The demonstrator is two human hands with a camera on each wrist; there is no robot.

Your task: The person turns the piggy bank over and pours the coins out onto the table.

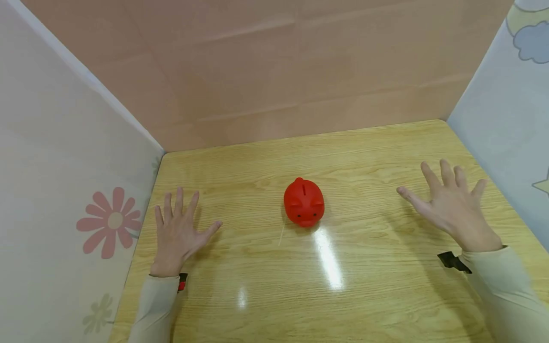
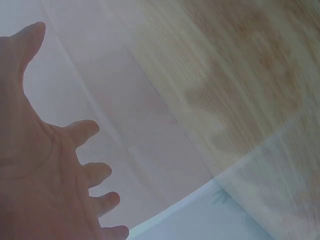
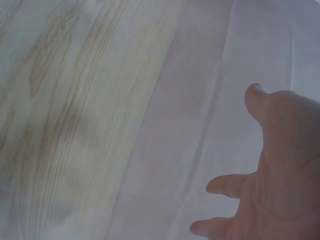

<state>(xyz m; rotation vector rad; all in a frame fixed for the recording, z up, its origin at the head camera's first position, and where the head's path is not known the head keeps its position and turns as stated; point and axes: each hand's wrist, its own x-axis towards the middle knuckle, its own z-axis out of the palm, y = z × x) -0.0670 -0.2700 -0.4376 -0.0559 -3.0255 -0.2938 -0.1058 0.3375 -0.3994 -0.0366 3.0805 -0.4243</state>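
A red piggy bank (image 1: 304, 202) with a coin slot on its back stands near the middle of the wooden table, its snout toward the person. To its left, my left hand (image 1: 177, 236) is held palm down with fingers spread and straight, holding nothing. On the far right side my right hand (image 1: 454, 212) is spread the same way over the table, also holding nothing. Both hands are well apart from the piggy bank. In the left wrist view the left hand (image 2: 45, 150) shows its palm side; the right wrist view shows the right hand (image 3: 280, 165) with its thumb stretched out.
The wood-grain table (image 1: 257, 271) meets a pinkish-brown covering (image 1: 300, 71) at the back. A white panel with a pink flower (image 1: 115, 221) rises on the left, and a pale panel with a blue cloud (image 1: 533, 43) on the right. Glare lies on the tabletop before the piggy bank.
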